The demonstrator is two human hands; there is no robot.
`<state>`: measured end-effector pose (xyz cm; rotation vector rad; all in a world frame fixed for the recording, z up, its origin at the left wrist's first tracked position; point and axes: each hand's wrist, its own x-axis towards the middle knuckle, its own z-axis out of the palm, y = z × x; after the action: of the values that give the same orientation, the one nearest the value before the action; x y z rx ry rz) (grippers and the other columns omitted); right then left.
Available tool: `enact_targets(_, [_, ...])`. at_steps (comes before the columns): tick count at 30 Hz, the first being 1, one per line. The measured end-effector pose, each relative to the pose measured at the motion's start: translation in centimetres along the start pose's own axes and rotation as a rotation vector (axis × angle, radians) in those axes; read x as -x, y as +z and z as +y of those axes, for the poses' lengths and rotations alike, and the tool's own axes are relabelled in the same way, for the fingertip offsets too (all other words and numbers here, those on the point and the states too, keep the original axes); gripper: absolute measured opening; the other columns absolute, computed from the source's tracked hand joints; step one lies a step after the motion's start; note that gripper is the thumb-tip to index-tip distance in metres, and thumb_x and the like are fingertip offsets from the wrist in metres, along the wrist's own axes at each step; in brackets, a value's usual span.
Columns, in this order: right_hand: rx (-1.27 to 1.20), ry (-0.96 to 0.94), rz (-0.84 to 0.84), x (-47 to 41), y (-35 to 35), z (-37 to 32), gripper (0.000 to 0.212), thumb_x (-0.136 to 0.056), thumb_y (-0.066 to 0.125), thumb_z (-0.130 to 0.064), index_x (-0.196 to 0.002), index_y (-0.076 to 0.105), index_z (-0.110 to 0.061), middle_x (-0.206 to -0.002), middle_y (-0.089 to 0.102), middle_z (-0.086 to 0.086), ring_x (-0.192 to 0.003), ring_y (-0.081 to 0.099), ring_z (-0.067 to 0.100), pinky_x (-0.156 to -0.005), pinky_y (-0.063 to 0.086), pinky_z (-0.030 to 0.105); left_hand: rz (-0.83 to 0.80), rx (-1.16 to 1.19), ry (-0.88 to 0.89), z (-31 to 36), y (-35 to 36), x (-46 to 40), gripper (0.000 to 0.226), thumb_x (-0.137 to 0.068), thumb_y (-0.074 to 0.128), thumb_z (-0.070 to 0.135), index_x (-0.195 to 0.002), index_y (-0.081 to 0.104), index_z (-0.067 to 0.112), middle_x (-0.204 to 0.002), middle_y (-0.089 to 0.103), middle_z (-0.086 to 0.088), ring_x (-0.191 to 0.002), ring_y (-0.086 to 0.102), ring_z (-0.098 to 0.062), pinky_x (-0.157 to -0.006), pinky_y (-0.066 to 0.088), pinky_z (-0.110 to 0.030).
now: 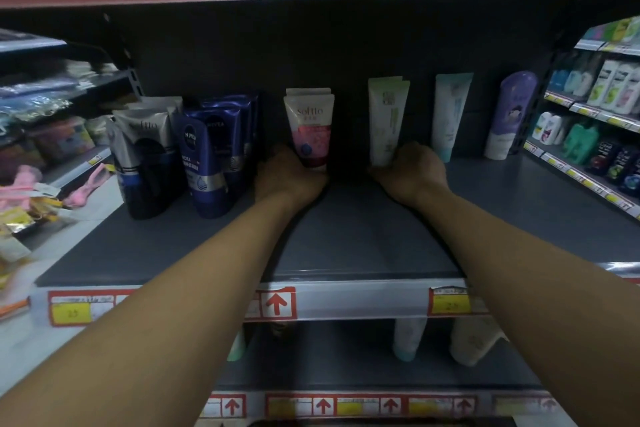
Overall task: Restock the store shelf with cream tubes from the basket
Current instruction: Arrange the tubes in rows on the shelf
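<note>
**Grey store shelf, both hands reaching to the back row**

Grey shelf board (363,239) is taking up most of the view, with both bare arms stretching across it from the near edge. Nearest that edge, a price strip (346,300) with red arrow tags is running along the front lip.

Further in on the shelf, the left hand (289,173) is wrapping around the base of the pink-and-white tube (309,130), which is standing upright on its cap. The right hand (410,168) is closing on the bottom of the pale green tube (386,121), also upright, just right of the pink one.

Left of the pink tube, dark blue tubes (207,152) and silver-black tubes (145,156) are sitting in a cluster, closer to the shelf front. Right of the green tube, a light teal tube (450,114) and a purple tube (509,114) are leaning at the back panel, well apart from each other.

Can't see any basket.
</note>
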<state>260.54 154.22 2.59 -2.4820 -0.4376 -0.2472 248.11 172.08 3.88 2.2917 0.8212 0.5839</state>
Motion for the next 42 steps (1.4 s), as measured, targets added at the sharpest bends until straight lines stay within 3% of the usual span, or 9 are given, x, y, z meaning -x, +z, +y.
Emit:
enact_targets(6, [0.122, -0.092, -0.026, 1.8, -1.3, -0.2, 0.055, -0.087, 0.067, -0.055, -0.113, 0.065, -0.006, -0.118, 0.064, 0.014, -0.107, 0.062, 0.033, -0.072, 0.041, 0.032, -0.027, -0.079, 0.026, 0.2, -0.9, 1.0, 0.092, -0.073, 0.073, 0.067, -0.139, 0.047, 0.008, -0.140, 0.059, -0.018, -0.131, 0.057, -0.041, -0.106, 0.051, -0.047])
enact_targets(10, [0.108, -0.195, -0.052, 4.5, -3.0, -0.2, 0.034, -0.098, 0.053, -0.039, -0.107, 0.062, -0.007, -0.109, 0.060, 0.015, -0.101, 0.059, 0.037, -0.076, 0.042, 0.034, -0.055, -0.229, 0.117, 0.3, -1.9, 2.5, 0.078, -0.094, 0.063, 0.061, -0.143, 0.048, 0.002, -0.144, 0.055, -0.023, -0.134, 0.053, -0.044, -0.110, 0.046, -0.046])
enact_targets(14, [0.074, -0.268, -0.064, 7.0, -4.4, 0.4, 0.037, -0.090, 0.040, -0.055, -0.094, 0.057, -0.022, -0.096, 0.060, 0.007, -0.091, 0.059, 0.031, -0.075, 0.046, 0.035, -0.107, -0.235, 0.190, 0.7, -3.6, 4.8, 0.064, -0.097, 0.060, 0.053, -0.142, 0.051, 0.007, -0.142, 0.058, -0.021, -0.130, 0.056, -0.043, -0.108, 0.048, -0.047])
enact_targets(17, [0.064, -0.287, -0.038, 9.3, -6.7, -0.2, 0.040, -0.091, 0.045, -0.060, -0.100, 0.060, -0.025, -0.100, 0.062, 0.005, -0.091, 0.059, 0.028, -0.077, 0.052, 0.038, -0.144, -0.228, 0.216, 1.1, -5.2, 6.8, 0.060, -0.092, 0.065, 0.048, -0.139, 0.053, 0.014, -0.137, 0.063, -0.015, -0.126, 0.059, -0.038, -0.103, 0.053, -0.048])
enact_targets(20, [0.066, -0.295, -0.035, 11.4, -8.6, -0.8, 0.040, -0.088, 0.050, -0.051, -0.109, 0.065, -0.021, -0.105, 0.068, 0.008, -0.095, 0.064, 0.030, -0.079, 0.057, 0.041, -0.143, -0.215, 0.256, 1.8, -6.7, 9.1, 0.049, -0.090, 0.067, 0.044, -0.131, 0.058, 0.020, -0.129, 0.067, -0.009, -0.119, 0.063, -0.032, -0.099, 0.056, -0.047])
enact_targets(28, [0.050, -0.310, 0.006, 16.5, -11.4, -1.4, 0.030, -0.091, 0.063, -0.040, -0.108, 0.069, -0.015, -0.105, 0.065, 0.010, -0.100, 0.062, 0.030, -0.078, 0.050, 0.034, -0.132, -0.244, 0.332, 2.9, -10.3, 15.0, 0.039, -0.093, 0.066, 0.035, -0.126, 0.061, 0.016, -0.122, 0.064, -0.009, -0.111, 0.063, -0.030, -0.086, 0.053, -0.040])
enact_targets(32, [0.049, -0.346, 0.028, 19.7, -12.5, -1.6, 0.036, -0.094, 0.064, -0.036, -0.121, 0.068, -0.014, -0.117, 0.063, 0.010, -0.113, 0.057, 0.028, -0.094, 0.049, 0.038, -0.151, -0.242, 0.367, 2.9, -11.9, 18.0, 0.041, -0.093, 0.065, 0.035, -0.130, 0.060, 0.017, -0.122, 0.063, -0.006, -0.111, 0.062, -0.026, -0.091, 0.055, -0.042])
enact_targets(36, [0.013, -0.360, 0.051, 22.7, -13.0, -1.5, 0.026, -0.095, 0.062, -0.032, -0.114, 0.067, -0.016, -0.109, 0.062, 0.004, -0.104, 0.059, 0.025, -0.088, 0.048, 0.035, -0.164, -0.230, 0.383, 2.0, -12.8, 20.6, 0.042, -0.092, 0.064, 0.033, -0.131, 0.061, 0.019, -0.124, 0.063, -0.003, -0.116, 0.060, -0.023, -0.095, 0.054, -0.041])
enact_targets(42, [-0.028, -0.329, 0.023, 26.8, -12.0, -0.2, 0.019, -0.094, 0.062, -0.030, -0.111, 0.066, -0.023, -0.106, 0.060, -0.005, -0.100, 0.059, 0.016, -0.088, 0.053, 0.037, -0.187, -0.172, 0.345, -0.9, -12.2, 23.8, 0.023, -0.093, 0.067, 0.034, -0.114, 0.060, 0.031, -0.111, 0.065, 0.007, -0.098, 0.062, -0.014, -0.075, 0.049, -0.029])
